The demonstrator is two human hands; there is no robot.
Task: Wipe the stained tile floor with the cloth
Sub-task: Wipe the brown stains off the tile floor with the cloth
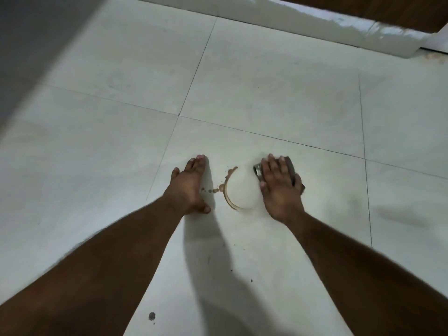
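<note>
Pale tile floor [266,88] with dark grout lines, white baseboard [315,27] along the far edge. Left hand [189,187] is planted flat, fingers straight, holding nothing. Right hand [278,187] presses flat on a dark cloth [289,167], just right of the brown ring stain [229,190] between both hands. Tiny specks [152,316] sit nearer me.

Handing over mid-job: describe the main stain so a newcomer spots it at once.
Find the pale tile floor and the two hands on it. Between the left hand and the right hand, which presses the cloth, lies a brown ring stain. Unlike the scattered specks, it is a curved arc.
</note>
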